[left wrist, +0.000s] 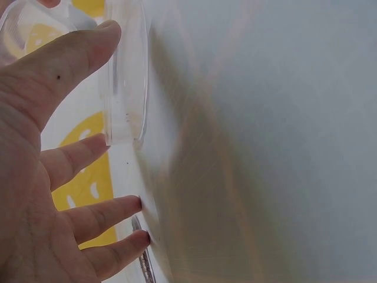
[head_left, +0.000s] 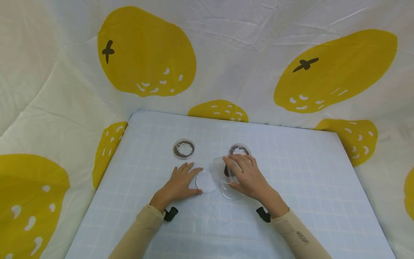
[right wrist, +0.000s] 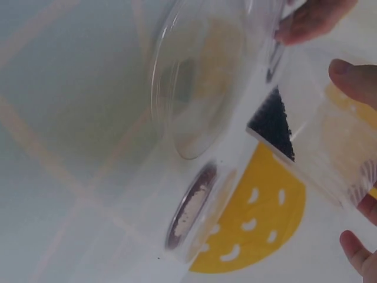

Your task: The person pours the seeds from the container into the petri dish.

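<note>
My left hand (head_left: pixel 181 183) holds a clear round petri dish (head_left: pixel 207 181) by its rim, thumb and index finger on opposite sides; the other fingers are spread, their tips near the table. My right hand (head_left: pixel 247 176) grips a clear plastic cup (right wrist: pixel 324 135), tipped toward the left dish. Dark grains (right wrist: pixel 273 125) are gathered in one corner of the cup. Under the right hand lies another clear round dish or lid (head_left: pixel 231 193). Whether any grains lie in the left dish is too small to tell.
Two round dishes with dark and white contents stand farther back, the left dish (head_left: pixel 183 149) and the right dish (head_left: pixel 239 148), the latter partly behind my right hand. A pale gridded cloth covers the table (head_left: pixel 307 187). Behind it hangs a fruit-print curtain (head_left: pixel 233 68).
</note>
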{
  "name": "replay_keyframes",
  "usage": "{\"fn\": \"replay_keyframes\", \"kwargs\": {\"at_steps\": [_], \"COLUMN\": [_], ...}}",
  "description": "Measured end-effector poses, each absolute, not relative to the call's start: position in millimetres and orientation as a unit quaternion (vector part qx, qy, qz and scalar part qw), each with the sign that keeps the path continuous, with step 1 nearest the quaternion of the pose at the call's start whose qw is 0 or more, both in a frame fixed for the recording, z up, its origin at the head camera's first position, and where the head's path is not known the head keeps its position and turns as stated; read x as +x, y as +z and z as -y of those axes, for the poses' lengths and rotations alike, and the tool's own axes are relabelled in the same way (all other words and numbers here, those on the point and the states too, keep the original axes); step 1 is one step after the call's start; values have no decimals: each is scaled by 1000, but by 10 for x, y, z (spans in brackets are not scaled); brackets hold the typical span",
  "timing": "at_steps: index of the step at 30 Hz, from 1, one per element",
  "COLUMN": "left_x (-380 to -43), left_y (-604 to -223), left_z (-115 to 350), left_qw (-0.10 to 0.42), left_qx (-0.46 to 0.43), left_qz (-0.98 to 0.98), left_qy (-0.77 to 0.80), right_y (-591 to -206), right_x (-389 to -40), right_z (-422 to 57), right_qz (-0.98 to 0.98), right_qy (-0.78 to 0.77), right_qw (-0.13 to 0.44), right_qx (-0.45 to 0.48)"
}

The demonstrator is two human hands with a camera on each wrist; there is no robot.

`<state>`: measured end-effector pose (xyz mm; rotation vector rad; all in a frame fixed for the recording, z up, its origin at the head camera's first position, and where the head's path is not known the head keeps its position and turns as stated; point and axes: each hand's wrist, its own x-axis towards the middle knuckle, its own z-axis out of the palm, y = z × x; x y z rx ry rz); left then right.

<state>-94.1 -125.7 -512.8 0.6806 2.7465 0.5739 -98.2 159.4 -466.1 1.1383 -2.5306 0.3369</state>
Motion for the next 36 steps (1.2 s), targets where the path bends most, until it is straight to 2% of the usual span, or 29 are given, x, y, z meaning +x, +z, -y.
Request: {"fn": "replay_keyframes", "kwargs": {"at_steps": [36], "left_x": [-930], "left_y": [-5117], "left_z": [1273], "left_qw": [116], "left_qx": [243], "left_qz": [-944], "left_qy": [189], "right_y": [-4608], "right_x": [-987], "right_z": [-1396], "right_qz": [873], "right_qy": [62], "right_qw": [206], "right_qx": [437]}}
